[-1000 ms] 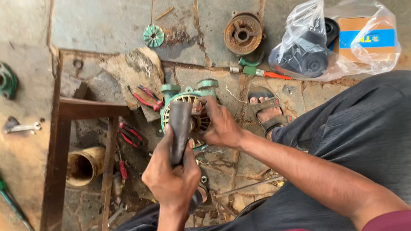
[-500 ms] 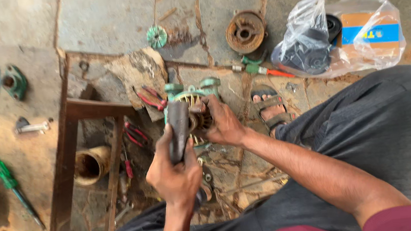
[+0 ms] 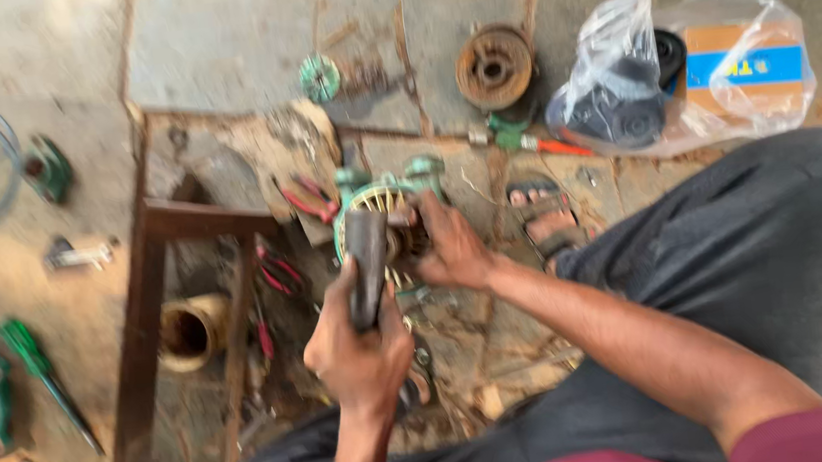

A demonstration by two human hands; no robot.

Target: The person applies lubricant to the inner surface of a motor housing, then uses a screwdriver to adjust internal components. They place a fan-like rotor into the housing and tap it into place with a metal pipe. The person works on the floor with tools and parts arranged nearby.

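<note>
**Dark tool worked into green motor housing**

Left hand [image 3: 357, 352] grips a dark cylindrical tool [image 3: 367, 265], tip w/in the green motor housing [image 3: 383, 203]; right hand [image 3: 448, 248] clamps the housing's right side. Best keep the tool square & the housing braced. Housing sits mid-scene on the floor, ribbed, pale windings inside, blurred. Red pliers [image 3: 308, 201] just left.

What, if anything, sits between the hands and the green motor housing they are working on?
Nothing visible does. The right hand rests directly on the green motor housing, and the left hand grips a dark tool handle whose upper end lies over the housing. Motion blur hides the contact.
</note>
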